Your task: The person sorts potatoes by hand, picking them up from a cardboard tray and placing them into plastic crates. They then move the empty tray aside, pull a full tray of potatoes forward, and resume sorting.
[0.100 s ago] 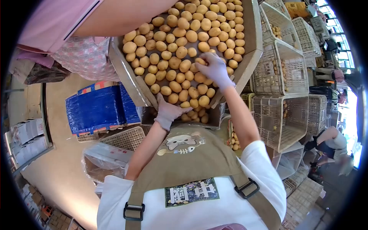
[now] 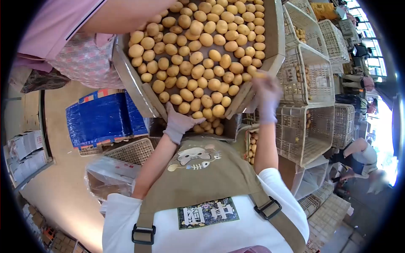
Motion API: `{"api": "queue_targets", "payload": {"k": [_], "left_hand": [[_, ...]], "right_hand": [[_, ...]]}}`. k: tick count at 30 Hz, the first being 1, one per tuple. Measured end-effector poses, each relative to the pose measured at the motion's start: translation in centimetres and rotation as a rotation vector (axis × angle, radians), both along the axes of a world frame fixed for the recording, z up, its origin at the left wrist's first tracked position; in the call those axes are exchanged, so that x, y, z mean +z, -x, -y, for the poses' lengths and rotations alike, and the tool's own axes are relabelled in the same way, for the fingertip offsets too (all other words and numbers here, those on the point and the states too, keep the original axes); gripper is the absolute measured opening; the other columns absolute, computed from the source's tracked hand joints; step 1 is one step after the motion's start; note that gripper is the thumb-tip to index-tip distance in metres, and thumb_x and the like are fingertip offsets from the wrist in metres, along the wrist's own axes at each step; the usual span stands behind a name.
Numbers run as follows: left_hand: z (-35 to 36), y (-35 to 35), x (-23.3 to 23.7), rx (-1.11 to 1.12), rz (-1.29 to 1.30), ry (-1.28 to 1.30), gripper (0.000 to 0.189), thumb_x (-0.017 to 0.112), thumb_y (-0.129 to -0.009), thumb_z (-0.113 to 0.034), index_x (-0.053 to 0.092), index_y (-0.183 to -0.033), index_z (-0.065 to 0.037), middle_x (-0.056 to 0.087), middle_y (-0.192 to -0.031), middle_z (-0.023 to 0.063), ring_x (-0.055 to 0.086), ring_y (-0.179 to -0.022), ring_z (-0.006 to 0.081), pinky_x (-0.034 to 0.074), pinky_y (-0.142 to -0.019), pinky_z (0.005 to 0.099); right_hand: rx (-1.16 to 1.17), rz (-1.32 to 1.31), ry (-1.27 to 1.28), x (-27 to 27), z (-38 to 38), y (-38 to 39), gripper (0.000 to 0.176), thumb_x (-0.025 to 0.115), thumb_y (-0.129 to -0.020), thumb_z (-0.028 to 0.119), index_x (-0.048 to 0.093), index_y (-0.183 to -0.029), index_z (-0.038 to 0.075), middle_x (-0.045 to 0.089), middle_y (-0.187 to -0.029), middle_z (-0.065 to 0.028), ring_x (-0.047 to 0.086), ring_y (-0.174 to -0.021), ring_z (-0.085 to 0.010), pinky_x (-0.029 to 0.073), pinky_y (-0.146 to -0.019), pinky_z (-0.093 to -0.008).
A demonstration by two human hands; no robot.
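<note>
1. Grey metal funnel-shaped tray (image 2: 126,71) is tilted toward the wearer and narrows to a mouth at the bottom. Small round yellow-brown potatoes (image 2: 202,50) cover it one layer deep and crowd at the mouth. The slope likely feeds them there.
2. Left hand (image 2: 179,122), in a pale glove, is at the mouth's left side. Fingers are open, spread flat and gripping nothing, touching the lowest potatoes. It reads as a gate holding them back.
3. Right hand (image 2: 265,95), in a pale glove, is motion-blurred just off the tray's right rim. A yellowish smear at the fingertips may be a potato. Cannot tell finger curl or hold.
4. Brown cardboard box (image 2: 231,128) sits directly under the mouth with some potatoes inside, apparently placed to catch them.
5. White plastic lattice crates (image 2: 312,76) are stacked to the right, near the right hand, with a few potatoes in them.
6. Another person's pink sleeve (image 2: 63,21) is top left, by the tray's far rim.
7. Blue folded carton stack (image 2: 101,118) lies below the tray, to the left.
</note>
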State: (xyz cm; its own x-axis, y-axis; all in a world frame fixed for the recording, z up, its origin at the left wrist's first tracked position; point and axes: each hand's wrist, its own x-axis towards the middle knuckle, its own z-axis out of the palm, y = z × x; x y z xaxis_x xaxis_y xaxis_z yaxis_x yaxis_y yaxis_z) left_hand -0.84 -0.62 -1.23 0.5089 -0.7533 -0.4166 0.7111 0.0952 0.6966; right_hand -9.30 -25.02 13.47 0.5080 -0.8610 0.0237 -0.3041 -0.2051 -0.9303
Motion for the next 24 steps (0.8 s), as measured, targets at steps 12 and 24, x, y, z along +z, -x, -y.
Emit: {"api": "queue_targets", "payload": {"k": [12, 24], "left_hand": [[-0.2, -0.5, 0.3, 0.246, -0.907, 0.273, 0.092, 0.033, -0.089, -0.077, 0.021, -0.159, -0.018, 0.018, -0.166, 0.0124, 0.013, -0.152, 0.0432, 0.013, -0.112, 0.0795], [-0.4, -0.2, -2.6, 0.237, -0.834, 0.298, 0.094, 0.034, -0.09, -0.077, 0.02, -0.16, -0.017, 0.018, -0.166, 0.0121, 0.015, -0.152, 0.0431, 0.018, -0.11, 0.0799]], "right_hand": [[0.333, -1.144, 0.801, -2.9, 1.8, -5.5, 0.064, 0.056, -0.096, 0.038, 0.041, -0.151, 0.009, 0.071, -0.114, -0.0127, 0.065, -0.107, -0.0284, 0.038, -0.095, -0.0592], [0.341, -0.841, 0.589, -4.5, 2.8, -6.4, 0.077, 0.062, -0.09, 0.042, 0.037, -0.155, 0.009, 0.071, -0.112, -0.0184, 0.062, -0.111, -0.0323, 0.04, -0.104, -0.0455]]}}
